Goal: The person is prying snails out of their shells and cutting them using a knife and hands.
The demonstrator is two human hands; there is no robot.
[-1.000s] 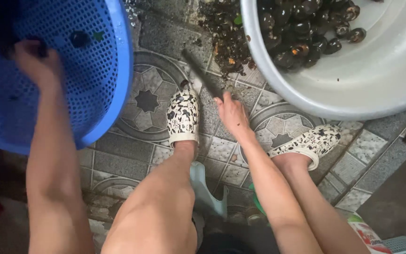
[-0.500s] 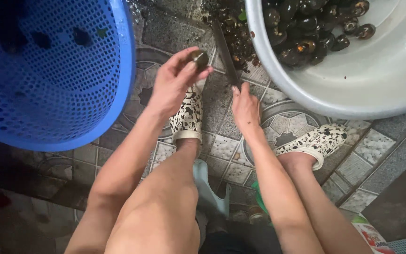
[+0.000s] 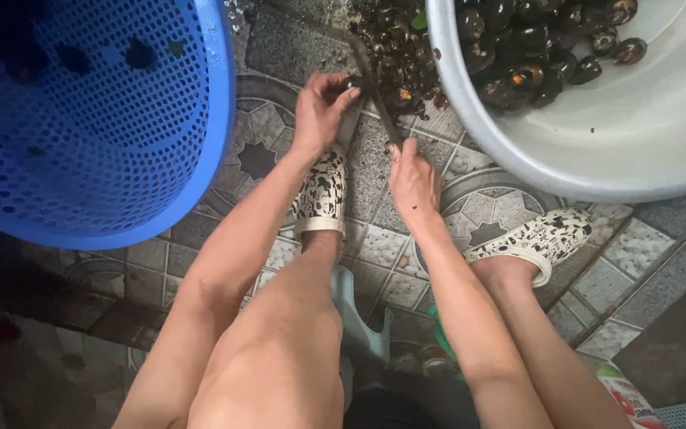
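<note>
Moved up since half a second ago: left hand (image 3: 321,111) now higher in the frame, beside the dark heap of shell scraps (image 3: 397,56) at top centre, fingers closed round a small dark snail (image 3: 352,82) held just above the tiled floor (image 3: 375,246). Right hand (image 3: 413,181) clamped on the handle of a knife (image 3: 375,87), blade slanting up to touch the snail. Hard, rounded, wet-looking shell, probably slippery; best pinched across its widest part. Both forearms stretched forward between the knees, wrists low. Blue perforated basket (image 3: 200,159) at left, white basin (image 3: 597,151) of snails at upper right.
</note>
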